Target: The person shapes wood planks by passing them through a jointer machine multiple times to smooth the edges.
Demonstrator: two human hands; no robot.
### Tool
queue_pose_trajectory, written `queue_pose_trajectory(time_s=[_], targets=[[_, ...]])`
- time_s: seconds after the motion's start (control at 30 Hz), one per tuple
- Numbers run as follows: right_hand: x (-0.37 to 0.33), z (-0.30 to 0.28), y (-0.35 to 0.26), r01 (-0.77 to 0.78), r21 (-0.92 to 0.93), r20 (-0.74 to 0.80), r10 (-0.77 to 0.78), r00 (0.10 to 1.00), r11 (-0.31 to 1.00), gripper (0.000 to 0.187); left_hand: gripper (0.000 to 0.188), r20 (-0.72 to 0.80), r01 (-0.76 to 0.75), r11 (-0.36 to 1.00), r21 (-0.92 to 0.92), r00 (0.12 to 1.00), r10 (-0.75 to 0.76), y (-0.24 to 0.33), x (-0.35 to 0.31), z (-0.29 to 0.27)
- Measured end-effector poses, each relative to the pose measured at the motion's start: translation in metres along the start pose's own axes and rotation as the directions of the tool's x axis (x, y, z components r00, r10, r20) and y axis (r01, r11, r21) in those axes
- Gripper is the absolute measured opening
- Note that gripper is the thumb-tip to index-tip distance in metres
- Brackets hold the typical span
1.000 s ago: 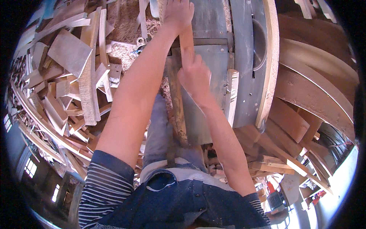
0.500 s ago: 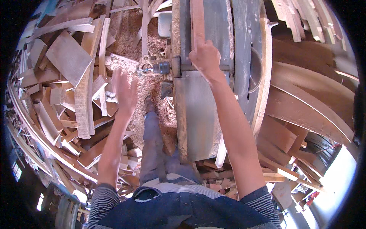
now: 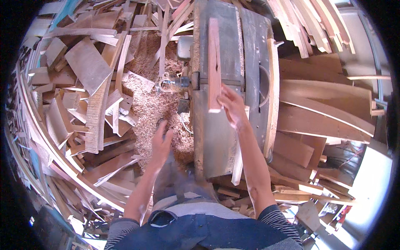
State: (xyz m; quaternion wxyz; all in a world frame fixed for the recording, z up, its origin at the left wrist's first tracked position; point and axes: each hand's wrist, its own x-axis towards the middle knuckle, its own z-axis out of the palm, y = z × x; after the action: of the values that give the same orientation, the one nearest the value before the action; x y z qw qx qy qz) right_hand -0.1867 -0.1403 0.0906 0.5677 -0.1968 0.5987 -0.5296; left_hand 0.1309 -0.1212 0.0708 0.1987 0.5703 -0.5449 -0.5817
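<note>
A narrow reddish wooden strip (image 3: 214, 62) lies lengthwise on the grey metal bed of a planing machine (image 3: 212, 141), with a dark crack along its right edge. My right hand (image 3: 233, 106) is at the strip's near end, its fingers closed on the right edge. To the left of the machine, my left hand (image 3: 161, 143) hangs in the air above the sawdust. It holds nothing, and its thumb stands apart from the fingers.
Offcuts and boards (image 3: 88, 64) are heaped at the left. Sawdust (image 3: 148, 108) covers the floor beside the machine, where a round dark fitting (image 3: 180, 81) juts out. Wide curved boards (image 3: 325, 93) lie at the right, and long strips (image 3: 298, 25) at the far right.
The strip has come nearer along the bed. My right hand has shifted from on top of it to its near right edge. My left hand has moved nearer and to the right.
</note>
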Motion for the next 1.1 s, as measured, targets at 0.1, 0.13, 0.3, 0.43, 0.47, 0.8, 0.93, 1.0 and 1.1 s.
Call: queue_pose_trajectory(time_s=[0.1, 0.13, 0.3, 0.43, 0.47, 0.8, 0.93, 1.0, 1.1], targets=[[-0.096, -0.003, 0.017, -0.058, 0.129, 0.004, 0.058, 0.998, 0.990, 0.070, 0.052, 0.164, 0.056, 0.929, -0.367, 0.987, 0.005, 0.037, 0.031, 0.043], [-0.128, -0.014, 0.032, -0.091, 0.099, -0.013, 0.093, 0.996, 0.991, 0.070, 0.048, 0.212, 0.106, 0.877, -0.469, 0.977, -0.005, 0.056, 0.039, 0.060], [-0.265, -0.008, 0.072, -0.242, 0.045, -0.009, 0.243, 0.970, 0.969, 0.065, 0.034, 0.482, 0.440, 0.692, -0.572, 0.863, -0.151, 0.089, 0.043, 0.114], [-0.317, -0.021, 0.097, -0.151, -0.350, -0.303, 0.041, 0.952, 0.924, 0.058, 0.041, 0.362, 0.060, 0.970, -0.237, 0.932, 0.031, 0.056, 0.001, 0.143], [-0.329, -0.029, 0.096, -0.151, -0.387, -0.416, -0.026, 0.909, 0.910, 0.056, 0.042, 0.385, -0.025, 0.998, -0.054, 0.922, 0.044, 0.056, -0.011, 0.149], [-0.404, -0.094, 0.121, -0.382, -0.923, -0.339, -0.579, 0.742, 0.050, 0.060, 0.025, 0.918, -0.983, 0.169, 0.071, 0.131, 0.374, 0.007, -0.077, 0.226], [-0.403, -0.075, 0.195, -0.219, -0.937, -0.286, -0.241, 0.927, 0.271, 0.035, 0.015, 0.925, -0.999, -0.025, -0.048, -0.054, 0.375, -0.020, -0.064, 0.222], [-0.384, -0.055, 0.205, -0.160, -0.957, -0.205, -0.175, 0.963, 0.242, 0.029, 0.019, 0.959, -0.997, -0.071, 0.007, -0.013, 0.283, -0.021, -0.055, 0.215], [-0.354, -0.038, 0.226, -0.162, -0.903, -0.279, -0.258, 0.925, 0.397, 0.033, 0.026, 0.975, -0.995, -0.013, 0.103, 0.098, 0.201, -0.011, -0.044, 0.197]])
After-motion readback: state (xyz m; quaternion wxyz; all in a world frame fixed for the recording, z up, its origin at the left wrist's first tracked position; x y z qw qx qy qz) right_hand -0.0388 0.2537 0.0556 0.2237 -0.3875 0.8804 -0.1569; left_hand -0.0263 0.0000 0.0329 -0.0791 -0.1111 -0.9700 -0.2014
